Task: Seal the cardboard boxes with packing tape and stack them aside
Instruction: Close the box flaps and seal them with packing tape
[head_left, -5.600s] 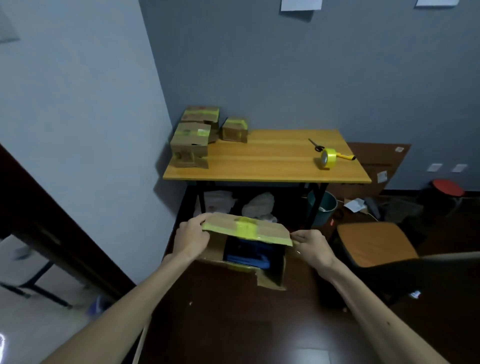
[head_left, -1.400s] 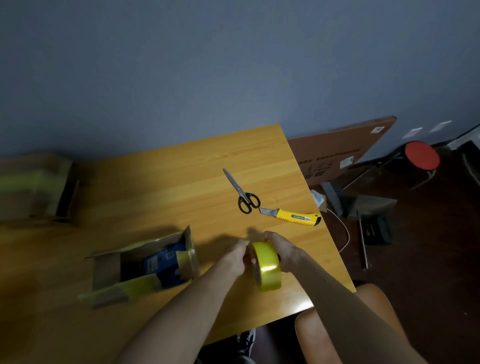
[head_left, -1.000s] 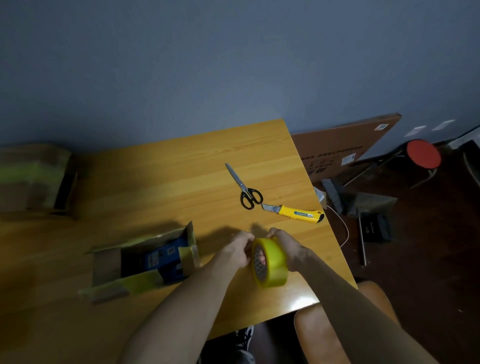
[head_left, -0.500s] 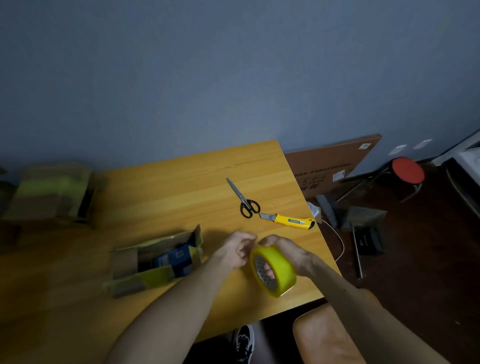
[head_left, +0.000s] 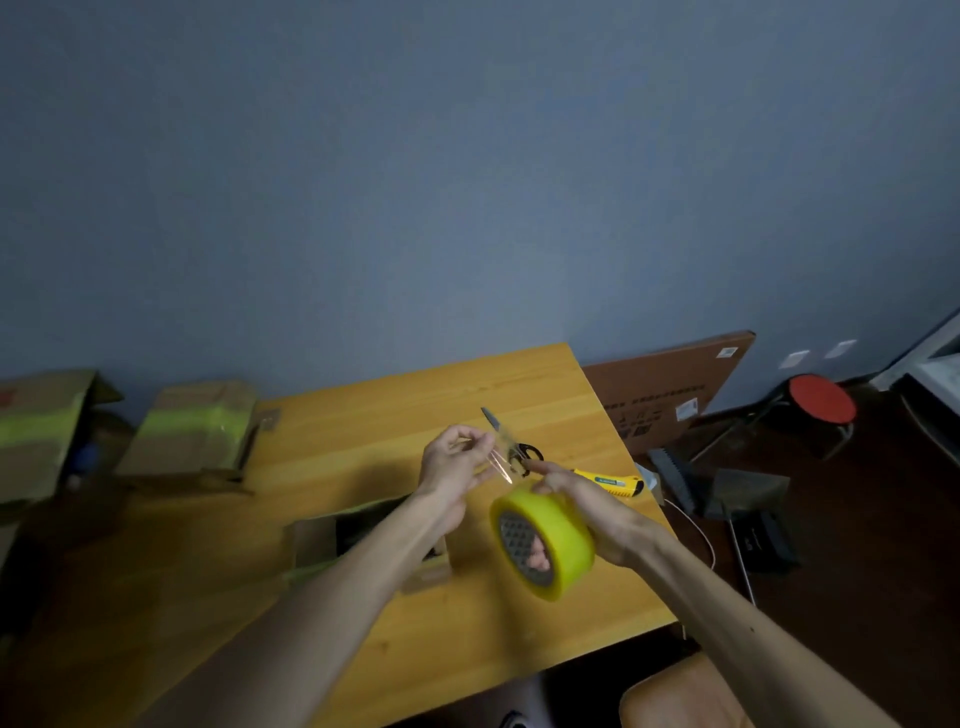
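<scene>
At centre frame the right hand (head_left: 587, 506) grips the yellow tape roll (head_left: 543, 540) above the worktop (head_left: 519, 384); the left hand (head_left: 454, 467) pinches its peeled strip (head_left: 501, 460).

The roll of yellow tape (head_left: 543, 540), which a second ago sits low against the wooden table (head_left: 363, 519) between both hands, is now lifted above it in the right hand (head_left: 587, 512); the left hand (head_left: 452, 467) has left the roll's side and pinches a free strip of tape (head_left: 500, 457), drawn up and away from the roll; the open cardboard box (head_left: 363, 540), earlier plain to the left of the hands, now lies partly hidden under the left forearm; more of the taped boxes (head_left: 192, 431) at the far left shows.
</scene>
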